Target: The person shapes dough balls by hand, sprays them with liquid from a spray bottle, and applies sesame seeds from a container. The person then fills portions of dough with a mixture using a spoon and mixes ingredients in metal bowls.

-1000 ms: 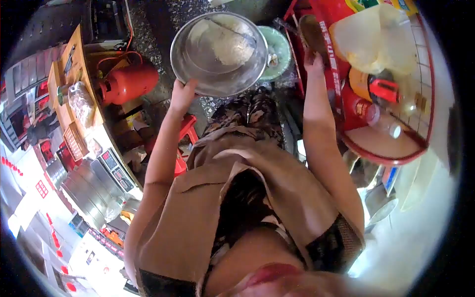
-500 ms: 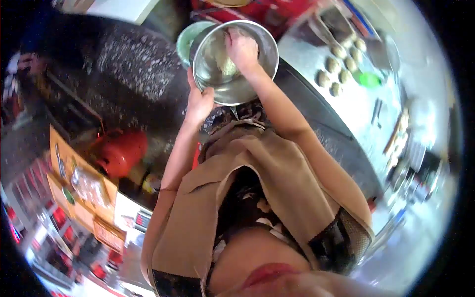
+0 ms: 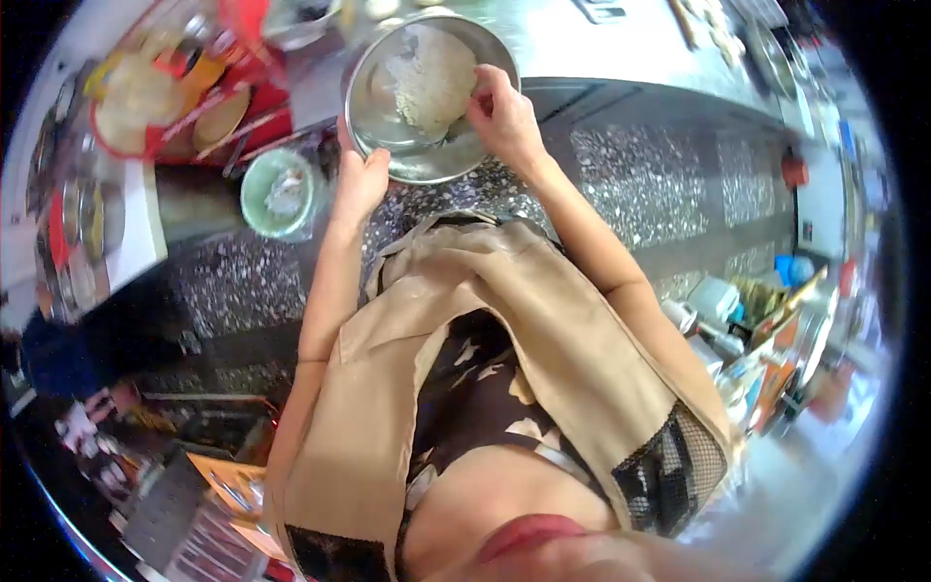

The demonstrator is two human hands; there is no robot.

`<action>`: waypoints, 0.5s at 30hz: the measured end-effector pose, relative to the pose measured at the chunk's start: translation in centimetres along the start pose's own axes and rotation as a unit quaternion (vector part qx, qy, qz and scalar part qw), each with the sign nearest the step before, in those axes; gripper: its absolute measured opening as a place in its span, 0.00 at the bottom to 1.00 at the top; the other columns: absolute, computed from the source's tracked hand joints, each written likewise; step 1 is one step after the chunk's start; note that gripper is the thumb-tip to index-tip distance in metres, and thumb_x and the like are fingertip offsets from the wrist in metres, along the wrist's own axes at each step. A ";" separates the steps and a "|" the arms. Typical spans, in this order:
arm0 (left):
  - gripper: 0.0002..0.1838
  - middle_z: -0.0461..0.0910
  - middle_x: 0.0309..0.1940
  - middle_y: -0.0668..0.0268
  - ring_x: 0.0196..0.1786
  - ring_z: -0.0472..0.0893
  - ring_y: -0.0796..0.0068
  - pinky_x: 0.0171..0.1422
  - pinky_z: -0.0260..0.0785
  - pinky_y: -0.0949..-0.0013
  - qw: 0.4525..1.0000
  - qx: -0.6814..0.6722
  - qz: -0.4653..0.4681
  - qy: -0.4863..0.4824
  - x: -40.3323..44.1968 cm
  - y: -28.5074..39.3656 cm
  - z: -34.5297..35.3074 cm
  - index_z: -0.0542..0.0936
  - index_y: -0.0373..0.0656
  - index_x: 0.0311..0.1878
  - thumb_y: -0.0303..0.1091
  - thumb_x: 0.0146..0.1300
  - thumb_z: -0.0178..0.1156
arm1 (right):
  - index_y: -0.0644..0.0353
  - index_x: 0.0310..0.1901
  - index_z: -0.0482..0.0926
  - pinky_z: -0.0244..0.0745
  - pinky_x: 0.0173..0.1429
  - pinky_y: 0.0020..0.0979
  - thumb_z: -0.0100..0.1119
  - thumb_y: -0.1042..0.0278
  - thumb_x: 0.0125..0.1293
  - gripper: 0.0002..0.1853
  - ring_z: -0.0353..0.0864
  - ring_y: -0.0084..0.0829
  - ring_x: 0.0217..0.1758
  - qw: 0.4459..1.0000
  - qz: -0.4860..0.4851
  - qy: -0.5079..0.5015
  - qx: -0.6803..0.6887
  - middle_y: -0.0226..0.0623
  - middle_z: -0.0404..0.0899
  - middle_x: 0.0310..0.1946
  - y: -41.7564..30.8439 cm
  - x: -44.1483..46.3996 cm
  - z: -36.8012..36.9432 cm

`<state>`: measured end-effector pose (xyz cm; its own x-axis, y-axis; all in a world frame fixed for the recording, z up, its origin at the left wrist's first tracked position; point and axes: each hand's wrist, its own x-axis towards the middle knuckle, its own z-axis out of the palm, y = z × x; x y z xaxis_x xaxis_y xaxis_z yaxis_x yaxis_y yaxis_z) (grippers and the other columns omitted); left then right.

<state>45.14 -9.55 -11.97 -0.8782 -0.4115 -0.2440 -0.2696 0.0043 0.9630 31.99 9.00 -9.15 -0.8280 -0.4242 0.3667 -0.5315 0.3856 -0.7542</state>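
Note:
A round steel mixing bowl (image 3: 456,167) is held out in front of me, tilted so its inside shows. Inside lies a pale, crumbly mass (image 3: 434,82) that looks like flour or loose dough. My left hand (image 3: 364,182) is closed on the bowl's lower left rim, thumb on the near side and the other fingers mostly hidden. At the right side, my right hand (image 3: 504,118) overlaps the rim. Its fingers are curled together just inside the bowl, and whatever may be between them is hidden.
A light green bucket (image 3: 279,194) with a whitish bag or lump inside stands on the speckled floor (image 3: 635,184), left of my left hand. Beyond the bowl runs a steel worktable (image 3: 582,48). Red containers (image 3: 262,121) are at the upper left.
My view has turned, bringing the worktable beyond the bowl and the green bucket out to the left. My right hand has moved from the bowl's middle to its right rim. The left hand keeps its grip.

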 end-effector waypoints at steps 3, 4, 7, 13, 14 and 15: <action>0.37 0.70 0.55 0.52 0.54 0.74 0.61 0.60 0.65 0.66 0.998 -0.035 -0.026 -0.055 2.4 5.3 8.8 0.45 0.43 0.70 0.22 0.57 0.46 | 0.62 0.42 0.73 0.76 0.38 0.36 0.56 0.77 0.55 0.12 0.80 0.42 0.34 0.994 -0.010 0.061 -0.092 0.40 0.78 0.31 6.2 0.5 -5.0; 0.37 0.70 0.55 0.52 0.54 0.74 0.61 0.59 0.65 0.66 0.992 -0.067 -0.075 -0.072 2.4 7.4 12.2 0.44 0.42 0.70 0.22 0.57 0.46 | 0.61 0.41 0.74 0.76 0.40 0.37 0.56 0.76 0.55 0.11 0.79 0.41 0.36 0.987 -0.001 0.071 -0.143 0.40 0.78 0.32 7.9 0.5 -7.4; 0.39 0.70 0.54 0.51 0.54 0.74 0.61 0.60 0.65 0.67 0.992 0.038 0.066 -0.098 5.2 7.0 19.6 0.42 0.40 0.70 0.22 0.56 0.45 | 0.61 0.36 0.78 0.74 0.40 0.39 0.57 0.73 0.50 0.09 0.76 0.44 0.41 0.954 -0.037 0.010 -0.297 0.43 0.76 0.34 12.2 0.2 -13.6; 0.42 0.68 0.59 0.51 0.56 0.73 0.62 0.59 0.66 0.69 0.988 -0.001 0.021 -0.155 7.9 7.0 30.6 0.40 0.39 0.71 0.20 0.53 0.45 | 0.54 0.23 0.83 0.65 0.49 0.35 0.59 0.67 0.45 0.05 0.74 0.34 0.45 0.866 -0.011 -0.118 -0.486 0.36 0.79 0.32 19.4 0.4 -22.0; 0.42 0.67 0.59 0.50 0.57 0.73 0.62 0.60 0.65 0.69 0.986 0.012 0.015 -0.163 8.1 7.7 31.7 0.41 0.39 0.71 0.20 0.53 0.45 | 0.54 0.23 0.83 0.65 0.47 0.35 0.58 0.68 0.45 0.04 0.76 0.34 0.42 0.880 -0.013 -0.112 -0.462 0.36 0.79 0.30 20.0 0.2 -23.4; 0.41 0.67 0.60 0.50 0.57 0.72 0.62 0.61 0.64 0.69 0.985 0.026 0.007 -0.170 8.9 8.1 32.6 0.41 0.39 0.71 0.20 0.53 0.45 | 0.55 0.22 0.82 0.66 0.46 0.34 0.58 0.68 0.45 0.04 0.78 0.33 0.40 0.893 -0.014 -0.108 -0.436 0.36 0.79 0.28 20.6 0.1 -24.4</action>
<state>22.30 16.51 -10.09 -0.9613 -0.0812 -0.2633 -0.2683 0.0591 0.9615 16.57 36.87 -11.32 -0.8085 -0.5555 0.1941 -0.5663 0.8242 -0.0005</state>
